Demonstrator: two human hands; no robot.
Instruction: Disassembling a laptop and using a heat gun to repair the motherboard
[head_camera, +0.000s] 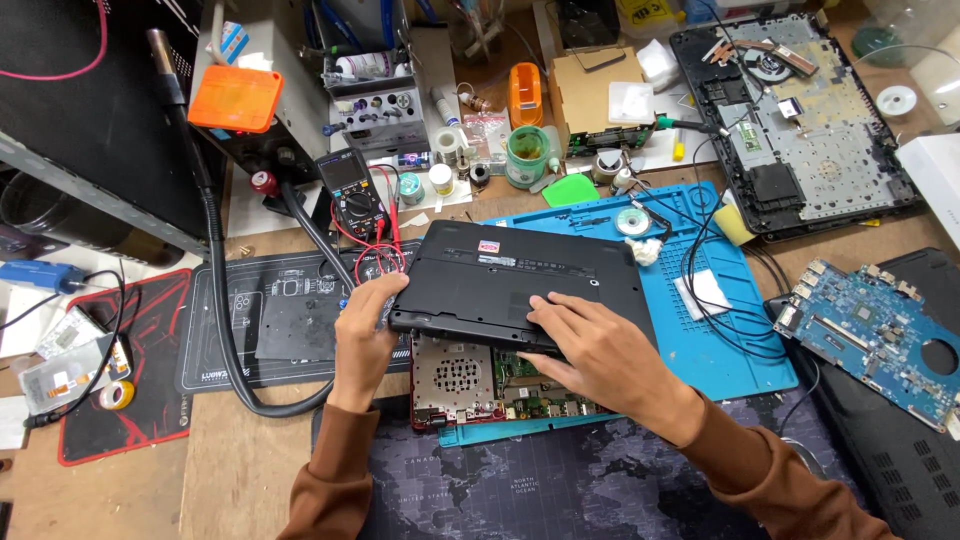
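A black laptop bottom cover (510, 275) is tilted up over an opened laptop base (470, 385) whose circuit board and fan grille show underneath. My left hand (365, 325) grips the cover's near left corner. My right hand (595, 350) lies flat on the cover's near edge, fingers curled around it. The laptop rests on a blue work mat (720, 340).
A multimeter (350, 190) with red leads sits behind the cover. A bare blue circuit board (870, 330) lies at right on a black laptop shell. Another stripped laptop chassis (800, 120) lies at back right. A black hose (225, 310) loops at left. Small tools and jars crowd the back.
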